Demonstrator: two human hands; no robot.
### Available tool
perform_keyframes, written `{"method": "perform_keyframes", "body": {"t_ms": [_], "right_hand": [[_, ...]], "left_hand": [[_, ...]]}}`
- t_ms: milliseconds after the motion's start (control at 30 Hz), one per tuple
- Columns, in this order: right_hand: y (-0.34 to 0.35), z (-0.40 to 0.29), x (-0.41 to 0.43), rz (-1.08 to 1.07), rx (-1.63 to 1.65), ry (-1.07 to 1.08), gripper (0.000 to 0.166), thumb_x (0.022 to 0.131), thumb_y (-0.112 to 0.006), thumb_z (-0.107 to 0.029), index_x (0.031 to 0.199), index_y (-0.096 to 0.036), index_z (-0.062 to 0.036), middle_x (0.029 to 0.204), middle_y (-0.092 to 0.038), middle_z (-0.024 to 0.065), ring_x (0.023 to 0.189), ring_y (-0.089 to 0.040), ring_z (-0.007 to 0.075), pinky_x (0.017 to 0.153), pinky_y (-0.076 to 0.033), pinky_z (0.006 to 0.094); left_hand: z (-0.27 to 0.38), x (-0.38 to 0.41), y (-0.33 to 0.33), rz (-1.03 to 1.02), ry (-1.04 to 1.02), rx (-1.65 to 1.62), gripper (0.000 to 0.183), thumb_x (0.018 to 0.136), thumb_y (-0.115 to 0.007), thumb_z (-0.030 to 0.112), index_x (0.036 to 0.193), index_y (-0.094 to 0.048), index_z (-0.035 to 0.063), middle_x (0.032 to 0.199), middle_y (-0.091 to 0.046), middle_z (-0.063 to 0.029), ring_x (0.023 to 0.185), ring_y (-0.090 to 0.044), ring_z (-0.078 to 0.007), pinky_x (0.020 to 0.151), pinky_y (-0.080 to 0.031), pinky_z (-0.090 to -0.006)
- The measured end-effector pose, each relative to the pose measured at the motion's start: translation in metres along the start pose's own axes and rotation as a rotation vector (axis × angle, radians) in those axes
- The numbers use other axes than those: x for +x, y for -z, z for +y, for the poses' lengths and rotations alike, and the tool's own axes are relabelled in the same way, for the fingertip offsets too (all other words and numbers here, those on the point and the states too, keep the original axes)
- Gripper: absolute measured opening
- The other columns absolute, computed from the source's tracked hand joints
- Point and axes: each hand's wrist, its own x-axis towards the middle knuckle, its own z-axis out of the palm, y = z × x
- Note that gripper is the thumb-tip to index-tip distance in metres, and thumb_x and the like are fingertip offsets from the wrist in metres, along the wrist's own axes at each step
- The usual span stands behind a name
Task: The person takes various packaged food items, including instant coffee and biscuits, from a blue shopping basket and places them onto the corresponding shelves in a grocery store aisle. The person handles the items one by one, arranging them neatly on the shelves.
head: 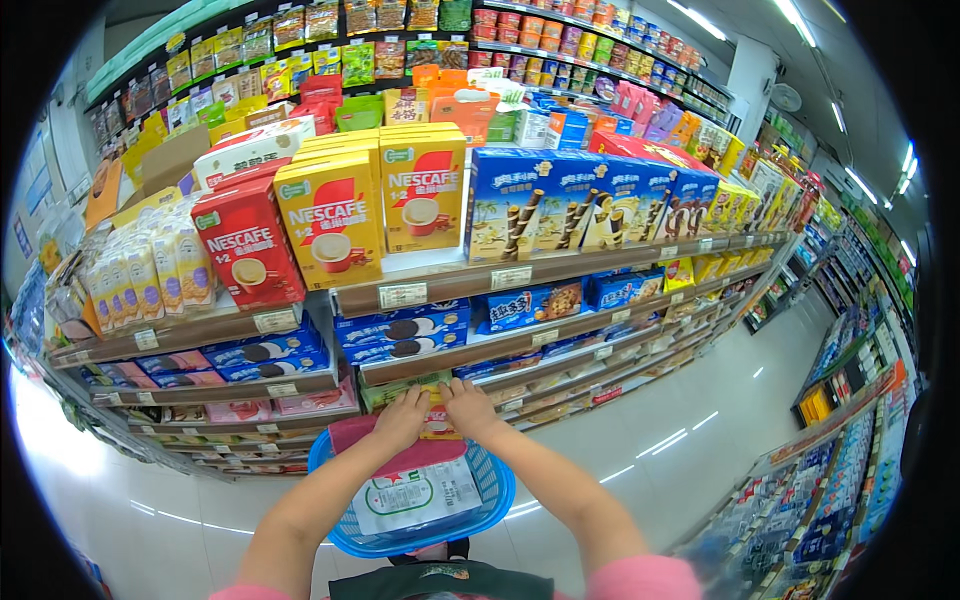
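Observation:
A small yellow Nescafé box (438,426) is between my two hands, just above the far rim of a blue plastic basket (507,491). My left hand (403,417) grips its left side, and my right hand (469,409) has the right side, with bent fingers near the top edge. Fingers hide much of the box. In the basket, a dark pink cloth (358,433) lies along the far side. A white printed package (420,495) with green lettering takes up the nearer part. What lies beneath these two is hidden.
Ahead, a store shelf (450,277) carries yellow Nescafé boxes (330,217), a red Nescafé box (250,244) and blue wafer-roll boxes (502,206). Blue Oreo boxes (405,330) sit one tier lower. The tiled aisle floor (645,427) runs right, towards another stocked shelf (810,480).

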Motion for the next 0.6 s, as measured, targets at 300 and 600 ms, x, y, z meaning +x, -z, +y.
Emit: {"method": "perform_keyframes", "body": {"t_ms": [300,600], "right_hand": [[0.046,0.0,-0.045,0.081,0.12,0.183,0.037,0.074,-0.073,-0.015,0.106,-0.06,-0.0025,0.102,-0.057,0.0141,0.098,-0.061,0.0342,0.082,-0.052,0.0441],[0.332,-0.005,-0.034,0.138,0.212,0.421,0.049,0.077,-0.074,-0.015,0.121,-0.057,-0.0038,0.098,-0.057,0.0146,0.096,-0.06,0.0348,0.081,-0.052,0.0425]], "left_hand": [[0.024,-0.01,0.03,0.045,-0.123,-0.065,0.04,0.077,-0.07,0.012,0.112,-0.054,0.0009,0.109,-0.054,-0.0176,0.102,-0.057,-0.035,0.084,-0.052,-0.0439],[0.083,0.009,0.297,0.148,-0.283,0.038,0.05,0.079,-0.076,0.022,0.121,-0.056,0.0024,0.107,-0.059,-0.0145,0.104,-0.059,-0.033,0.09,-0.049,-0.042]]}}
